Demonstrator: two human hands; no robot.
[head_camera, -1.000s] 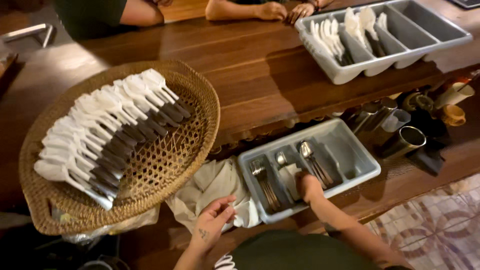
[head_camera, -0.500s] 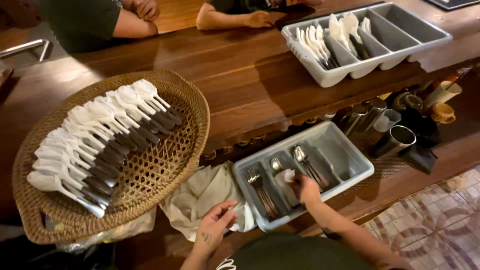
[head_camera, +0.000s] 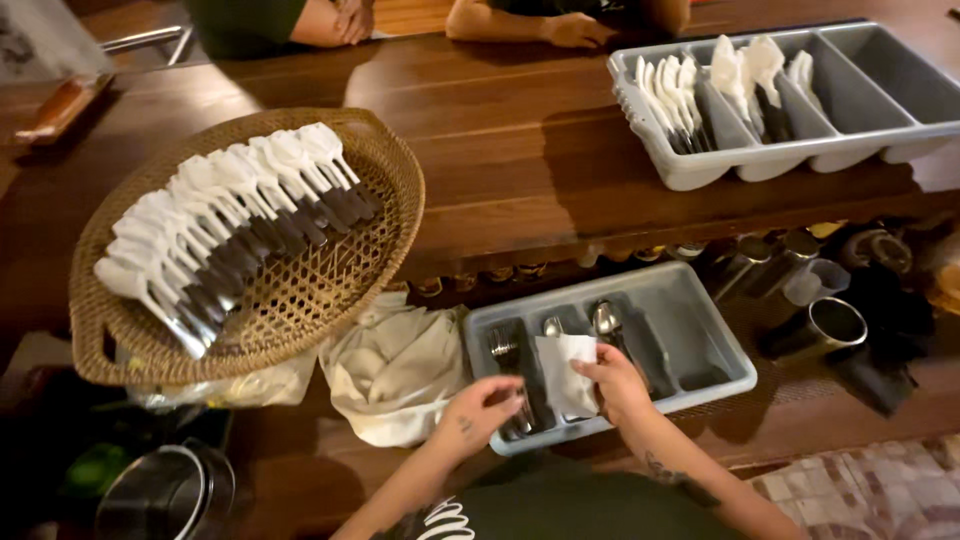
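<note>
Both forearms reach forward, close together; the left hand (head_camera: 487, 407) curls loosely, the right hand (head_camera: 612, 378) pinches, fingers bent.

This looks like the service counter of a restaurant or café. On the long dark wooden counter (head_camera: 520, 150) sit a round wicker tray (head_camera: 330, 290) lined with rows of napkin-wrapped cutlery (head_camera: 230, 225) and a grey divided cutlery bin (head_camera: 880, 110) holding more wrapped sets. On the shelf below the counter stand a second grey cutlery tray (head_camera: 700, 340) with loose forks and spoons, and metal cups (head_camera: 830, 325); across the counter, other people rest their arms on it.
</note>
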